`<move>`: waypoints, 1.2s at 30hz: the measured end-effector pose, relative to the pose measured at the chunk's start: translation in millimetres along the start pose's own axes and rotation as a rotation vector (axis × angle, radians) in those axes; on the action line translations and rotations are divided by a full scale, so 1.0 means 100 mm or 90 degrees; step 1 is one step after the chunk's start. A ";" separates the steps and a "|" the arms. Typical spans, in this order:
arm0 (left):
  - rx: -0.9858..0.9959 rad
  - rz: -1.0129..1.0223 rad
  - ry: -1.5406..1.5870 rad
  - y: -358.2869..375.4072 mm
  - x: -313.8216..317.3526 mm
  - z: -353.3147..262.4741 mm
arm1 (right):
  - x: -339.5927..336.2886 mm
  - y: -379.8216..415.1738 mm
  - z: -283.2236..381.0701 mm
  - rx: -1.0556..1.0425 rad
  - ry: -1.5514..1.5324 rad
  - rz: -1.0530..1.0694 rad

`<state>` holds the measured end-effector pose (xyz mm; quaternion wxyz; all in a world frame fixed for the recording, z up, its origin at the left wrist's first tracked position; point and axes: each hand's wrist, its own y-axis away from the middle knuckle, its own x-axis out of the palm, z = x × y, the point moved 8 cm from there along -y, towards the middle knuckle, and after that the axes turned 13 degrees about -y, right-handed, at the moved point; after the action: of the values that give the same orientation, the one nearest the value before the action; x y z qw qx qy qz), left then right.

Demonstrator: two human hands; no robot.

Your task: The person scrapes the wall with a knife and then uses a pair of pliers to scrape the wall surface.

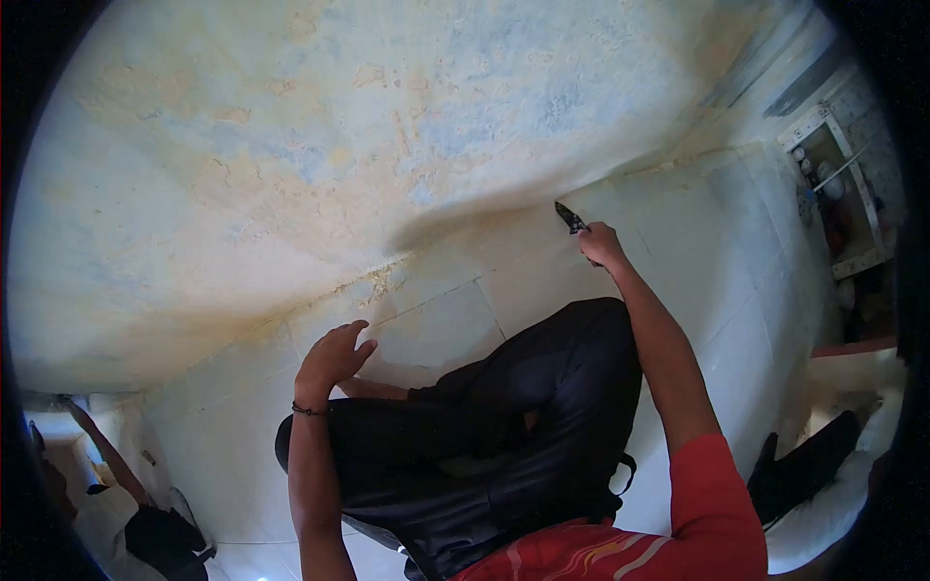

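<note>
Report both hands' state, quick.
Left hand: open, fingers loosely extended, nothing visible in it.
Right hand: closed, holding a dark-bladed tool.

a mottled wall of cream, pale blue and ochre paint (320,126), flaking in patches, meets a floor of large, pale rectangular tiles (441,324). at the right, a white-framed rectangular opening (838,189) shows the cluttered space inside; soft light leaves broad shadows.

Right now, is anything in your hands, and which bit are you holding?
My right hand grips a dark, pointed tool by the end away from its tip. My left hand looks empty.
</note>
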<state>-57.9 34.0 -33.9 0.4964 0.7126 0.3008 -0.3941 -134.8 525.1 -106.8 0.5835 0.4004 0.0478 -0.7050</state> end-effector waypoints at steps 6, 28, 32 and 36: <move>0.001 0.004 -0.005 0.00 -0.01 -0.01 | 0.39 0.34 0.37 -0.003 -0.064 0.235; 0.005 -0.012 -0.005 -0.01 -0.01 -0.02 | 0.00 0.13 0.05 0.079 -0.184 -0.008; 0.003 -0.006 -0.018 -0.03 0.01 -0.02 | 0.15 0.09 0.12 0.047 -0.134 0.026; -0.007 0.013 -0.022 -0.02 0.01 -0.02 | 0.41 0.22 0.50 -0.077 0.015 0.123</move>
<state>-58.5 36.6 -34.9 0.5096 0.7060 0.2872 -0.3994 -141.0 459.4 -89.7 0.6710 0.3755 0.0585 -0.6367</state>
